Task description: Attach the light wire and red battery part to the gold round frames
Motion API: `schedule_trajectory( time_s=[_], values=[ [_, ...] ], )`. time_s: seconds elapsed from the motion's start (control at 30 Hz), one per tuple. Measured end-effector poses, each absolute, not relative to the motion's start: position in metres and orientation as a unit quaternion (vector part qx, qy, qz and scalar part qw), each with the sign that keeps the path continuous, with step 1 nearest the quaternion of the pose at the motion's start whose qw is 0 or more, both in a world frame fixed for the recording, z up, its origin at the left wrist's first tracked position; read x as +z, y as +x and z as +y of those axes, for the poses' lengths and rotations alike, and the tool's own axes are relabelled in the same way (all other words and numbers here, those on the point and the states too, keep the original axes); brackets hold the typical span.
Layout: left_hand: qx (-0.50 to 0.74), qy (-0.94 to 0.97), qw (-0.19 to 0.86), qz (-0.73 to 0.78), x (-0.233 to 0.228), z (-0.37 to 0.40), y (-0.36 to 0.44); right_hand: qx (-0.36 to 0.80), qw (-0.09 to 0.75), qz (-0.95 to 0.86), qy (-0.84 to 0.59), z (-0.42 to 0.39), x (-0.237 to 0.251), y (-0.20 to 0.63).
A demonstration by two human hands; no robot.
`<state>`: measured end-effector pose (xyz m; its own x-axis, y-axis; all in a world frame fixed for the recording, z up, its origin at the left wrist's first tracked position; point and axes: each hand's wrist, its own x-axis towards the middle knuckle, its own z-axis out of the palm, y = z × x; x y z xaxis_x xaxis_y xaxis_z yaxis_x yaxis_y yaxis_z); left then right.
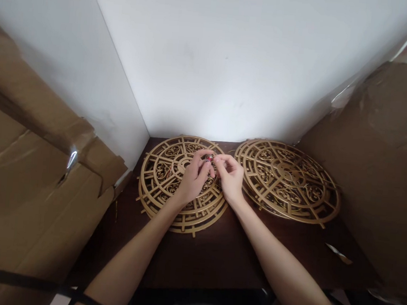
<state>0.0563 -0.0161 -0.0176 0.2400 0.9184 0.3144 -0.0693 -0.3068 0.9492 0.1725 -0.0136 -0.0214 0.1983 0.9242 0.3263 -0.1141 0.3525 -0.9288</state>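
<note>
Two round gold filigree discs lie on a dark wooden table (215, 258). My left hand (193, 180) and my right hand (230, 176) meet above the left stack of discs (157, 186). Between their fingertips they pinch a small red and silvery piece (210, 158); what it is stays too small to tell. The right stack of discs (293, 184) lies apart from both hands, untouched.
A large cardboard box (32, 194) crowds the left side and another cardboard box (381, 158) the right. A white wall (225, 64) stands right behind the table. A small pale scrap (339, 253) lies on the table at the right.
</note>
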Motion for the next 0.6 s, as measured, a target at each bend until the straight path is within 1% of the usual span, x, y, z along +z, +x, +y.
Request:
schedule_trajectory(
  time_s=[0.23,0.43,0.6],
  values=[
    [0.509,0.635,0.469,0.343,-0.0183,-0.0166,0.056,0.416,0.658,-0.484,-0.4,-0.0132,-0.0226,0.1722],
    [0.511,0.634,0.467,0.344,-0.0196,-0.0155,0.0558,0.411,0.653,-0.489,-0.408,-0.0137,-0.0218,0.1723],
    [0.507,0.637,0.469,0.341,-0.0187,-0.0164,0.0561,0.412,0.664,-0.485,-0.393,-0.013,-0.0231,0.173]
  ],
)
